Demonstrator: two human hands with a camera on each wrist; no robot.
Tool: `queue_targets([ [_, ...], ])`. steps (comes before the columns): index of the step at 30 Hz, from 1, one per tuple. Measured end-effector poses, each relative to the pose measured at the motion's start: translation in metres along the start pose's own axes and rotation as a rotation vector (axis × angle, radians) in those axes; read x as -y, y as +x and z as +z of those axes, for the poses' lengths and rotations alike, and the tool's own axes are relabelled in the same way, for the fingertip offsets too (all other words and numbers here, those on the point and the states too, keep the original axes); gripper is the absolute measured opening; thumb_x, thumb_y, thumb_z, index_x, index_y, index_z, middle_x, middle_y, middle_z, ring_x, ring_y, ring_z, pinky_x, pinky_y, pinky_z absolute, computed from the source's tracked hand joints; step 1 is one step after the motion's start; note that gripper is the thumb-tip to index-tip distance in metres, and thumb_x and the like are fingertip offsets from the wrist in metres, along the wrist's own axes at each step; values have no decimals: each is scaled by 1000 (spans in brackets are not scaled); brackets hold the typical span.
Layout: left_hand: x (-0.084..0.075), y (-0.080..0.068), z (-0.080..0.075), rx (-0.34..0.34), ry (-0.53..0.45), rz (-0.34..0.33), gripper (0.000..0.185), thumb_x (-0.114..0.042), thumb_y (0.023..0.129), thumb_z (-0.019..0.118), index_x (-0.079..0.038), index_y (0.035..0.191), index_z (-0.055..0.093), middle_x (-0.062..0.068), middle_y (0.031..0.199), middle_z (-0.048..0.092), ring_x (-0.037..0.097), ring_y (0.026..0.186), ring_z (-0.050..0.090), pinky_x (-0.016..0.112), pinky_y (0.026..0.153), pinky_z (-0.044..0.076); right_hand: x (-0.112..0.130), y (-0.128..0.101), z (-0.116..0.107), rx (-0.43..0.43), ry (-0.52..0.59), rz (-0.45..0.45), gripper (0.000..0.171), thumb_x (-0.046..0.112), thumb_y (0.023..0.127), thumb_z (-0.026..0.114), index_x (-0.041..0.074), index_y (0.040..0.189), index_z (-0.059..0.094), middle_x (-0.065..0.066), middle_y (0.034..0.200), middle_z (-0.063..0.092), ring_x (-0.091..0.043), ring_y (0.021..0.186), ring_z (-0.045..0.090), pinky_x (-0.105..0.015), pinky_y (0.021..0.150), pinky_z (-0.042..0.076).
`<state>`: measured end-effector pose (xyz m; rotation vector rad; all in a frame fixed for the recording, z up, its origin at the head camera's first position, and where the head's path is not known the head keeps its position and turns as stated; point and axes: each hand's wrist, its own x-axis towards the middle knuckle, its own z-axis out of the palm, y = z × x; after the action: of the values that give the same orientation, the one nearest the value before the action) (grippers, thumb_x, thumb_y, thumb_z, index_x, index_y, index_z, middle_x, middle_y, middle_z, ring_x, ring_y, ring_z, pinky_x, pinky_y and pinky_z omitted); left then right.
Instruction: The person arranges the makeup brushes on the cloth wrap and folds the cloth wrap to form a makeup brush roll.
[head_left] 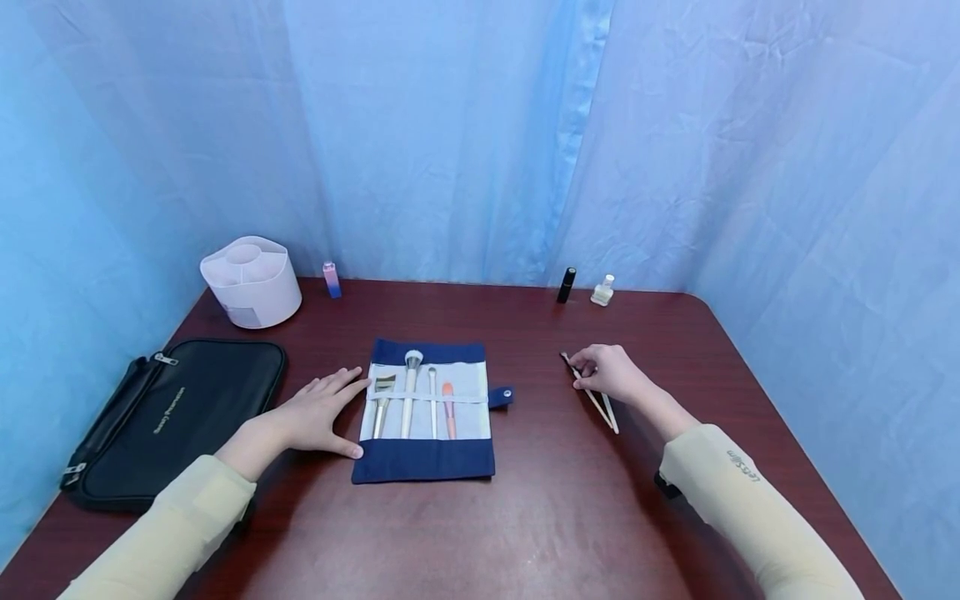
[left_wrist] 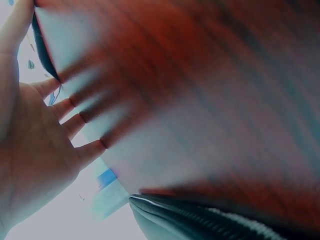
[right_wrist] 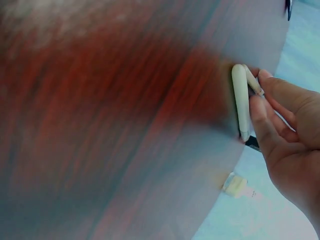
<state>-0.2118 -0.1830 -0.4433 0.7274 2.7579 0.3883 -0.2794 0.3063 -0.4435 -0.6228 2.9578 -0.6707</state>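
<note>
An open navy and white brush roll [head_left: 423,463] lies in the middle of the dark red table [head_left: 525,533], with several makeup brushes [head_left: 408,393] tucked under its strap. My left hand [head_left: 328,410] rests flat beside it, straight fingers touching the roll's left edge; the left wrist view shows the spread fingers [left_wrist: 75,120] on the table. On the right, my right hand [head_left: 594,368] pinches two thin white-handled brushes [head_left: 606,410] that lie on the table. In the right wrist view the fingers [right_wrist: 270,115] curl round the white handles [right_wrist: 240,100].
A black zip pouch [head_left: 176,417] lies at the left edge, and a white divided organizer [head_left: 251,279] stands at the back left. Along the back stand a pink and blue bottle [head_left: 331,279], a black tube [head_left: 566,285] and a clear bottle [head_left: 602,291]. Blue curtains surround the table.
</note>
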Motion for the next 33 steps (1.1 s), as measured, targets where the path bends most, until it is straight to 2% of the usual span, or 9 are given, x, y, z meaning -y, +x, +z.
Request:
queue_targets([
  [7, -1, 1, -1, 12, 3, 2, 109, -65, 67, 71, -10, 149, 26, 18, 155, 19, 40, 141, 16, 63, 109, 16, -8, 1, 2, 15, 75, 21, 26, 11, 77, 78, 8, 101, 71, 2, 81, 66, -10, 73, 60, -26, 65, 51],
  [16, -1, 1, -2, 20, -1, 1, 109, -64, 67, 72, -11, 150, 25, 17, 156, 18, 40, 141, 16, 63, 110, 15, -9, 0, -2, 47, 225, 75, 27, 7, 78, 76, 6, 104, 70, -3, 85, 68, -13, 76, 63, -24, 66, 52],
  [20, 0, 2, -2, 20, 2, -2, 109, -64, 67, 73, -11, 150, 25, 17, 156, 17, 40, 141, 16, 63, 110, 15, -2, 0, -9, 93, 302, 107, 28, 8, 81, 73, 7, 108, 68, -3, 90, 68, -14, 80, 63, -24, 68, 52],
  [23, 0, 2, -3, 23, 2, -7, 109, -64, 67, 73, -12, 150, 25, 17, 156, 17, 40, 141, 16, 63, 110, 15, 14, -1, -20, 125, 367, 109, 31, 5, 82, 71, 4, 112, 66, -10, 95, 68, -19, 85, 65, -25, 70, 53],
  [27, 0, 2, -3, 24, 2, -10, 109, -64, 67, 73, -12, 150, 25, 17, 156, 17, 40, 141, 16, 64, 110, 15, 24, 3, -24, 145, 441, 91, 34, 3, 82, 70, 2, 116, 64, -15, 98, 68, -20, 87, 65, -25, 71, 53],
  [29, 0, 2, -2, 22, 2, -8, 109, -64, 67, 73, -11, 150, 25, 17, 156, 17, 40, 141, 16, 64, 109, 15, 22, 8, -21, 150, 478, 84, 36, 4, 82, 70, 4, 117, 63, -15, 98, 67, -18, 87, 64, -25, 70, 53],
  [33, 0, 2, -1, 20, 5, -5, 109, -65, 67, 72, -11, 150, 25, 17, 156, 18, 40, 141, 16, 64, 109, 16, 38, 15, -26, 163, 547, 73, 39, 3, 81, 69, 5, 119, 62, -17, 99, 66, -19, 87, 64, -29, 71, 55],
])
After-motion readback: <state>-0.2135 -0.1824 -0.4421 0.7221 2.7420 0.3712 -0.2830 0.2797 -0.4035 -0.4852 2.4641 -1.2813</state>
